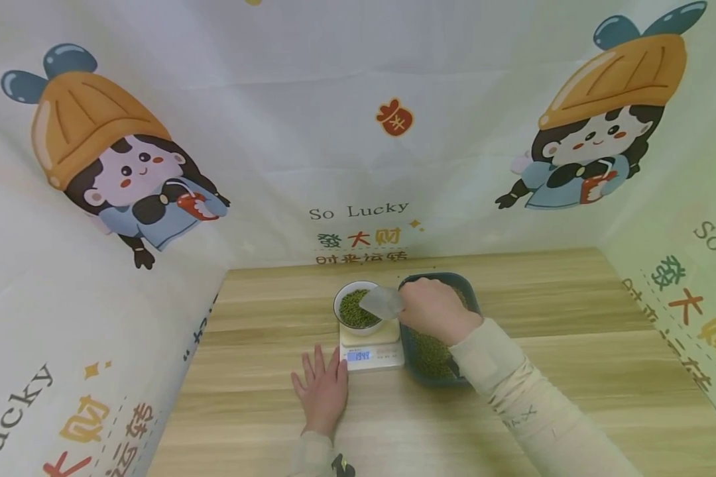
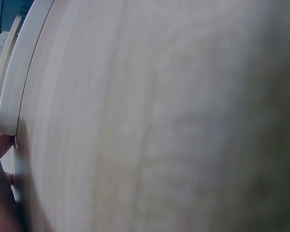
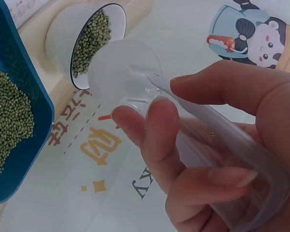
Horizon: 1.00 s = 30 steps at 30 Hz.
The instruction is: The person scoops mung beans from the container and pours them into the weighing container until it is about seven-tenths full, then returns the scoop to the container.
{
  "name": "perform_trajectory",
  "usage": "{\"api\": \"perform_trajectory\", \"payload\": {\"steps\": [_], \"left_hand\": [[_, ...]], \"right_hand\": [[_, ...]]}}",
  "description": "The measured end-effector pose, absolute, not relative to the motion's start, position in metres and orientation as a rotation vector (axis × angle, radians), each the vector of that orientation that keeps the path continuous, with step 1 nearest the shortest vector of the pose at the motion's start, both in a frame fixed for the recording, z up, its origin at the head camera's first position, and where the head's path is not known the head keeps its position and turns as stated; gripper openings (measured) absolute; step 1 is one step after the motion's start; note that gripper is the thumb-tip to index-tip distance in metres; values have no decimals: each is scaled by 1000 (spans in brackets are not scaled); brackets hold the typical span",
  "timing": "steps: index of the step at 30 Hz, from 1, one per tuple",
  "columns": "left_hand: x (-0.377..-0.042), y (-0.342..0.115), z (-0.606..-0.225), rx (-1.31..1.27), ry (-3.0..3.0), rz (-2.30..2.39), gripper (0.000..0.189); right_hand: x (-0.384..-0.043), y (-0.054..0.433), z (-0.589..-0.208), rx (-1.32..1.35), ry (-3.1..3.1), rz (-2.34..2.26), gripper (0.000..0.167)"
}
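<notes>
My right hand (image 1: 434, 308) grips the handle of a translucent plastic scoop (image 3: 217, 130). The scoop's blade overlaps the rim of a white bowl (image 3: 60, 46) in both the head and right wrist views; no beans show on it. Mung beans (image 1: 353, 310) fill much of the bowl, which stands on a white kitchen scale (image 1: 388, 358) with a lit display (image 1: 358, 356). Flat on the table, fingers spread, my left hand (image 1: 324, 391) lies against the scale's left front corner. In the left wrist view, its fingertips appear beside the scale's edge (image 2: 19, 77).
Right beside the scale is a dark blue tub (image 1: 414, 371) holding more mung beans (image 3: 7, 121); my right forearm passes over its right side. A wood-grain table (image 1: 549, 298) lies under everything. Printed white cloth (image 1: 286, 132) hangs behind and at both sides.
</notes>
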<state>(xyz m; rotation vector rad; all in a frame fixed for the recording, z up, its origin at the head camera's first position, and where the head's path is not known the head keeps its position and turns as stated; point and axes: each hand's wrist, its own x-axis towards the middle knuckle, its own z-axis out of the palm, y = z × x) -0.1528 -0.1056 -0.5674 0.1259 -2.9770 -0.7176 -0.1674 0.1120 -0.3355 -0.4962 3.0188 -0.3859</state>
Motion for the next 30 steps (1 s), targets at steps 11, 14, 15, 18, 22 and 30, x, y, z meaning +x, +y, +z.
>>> {"api": "perform_trajectory", "payload": {"steps": [11,14,15,18,22,30], "left_hand": [[-153,-104,-568,138,-2990,-723,49],[-152,-105,-567,134,-2997,-720,49],[-152,-105,-567,137,-3001,-718,49],[-152,-106,-566,139,-3002,-720,49],[-152,-106,-566,147,-2996,-738,49],[-153,-105,-569,129,-2990,-731,49]], "right_hand": [[-161,172,-358,-476,3044,-738,41],[-155,193,-359,-442,3006,-738,40],[-153,199,-358,-446,2995,-718,39],[-146,216,-355,-491,2965,-659,24],[-137,229,-347,-557,2897,-601,12],[-126,233,-346,-371,2731,-483,9]]}}
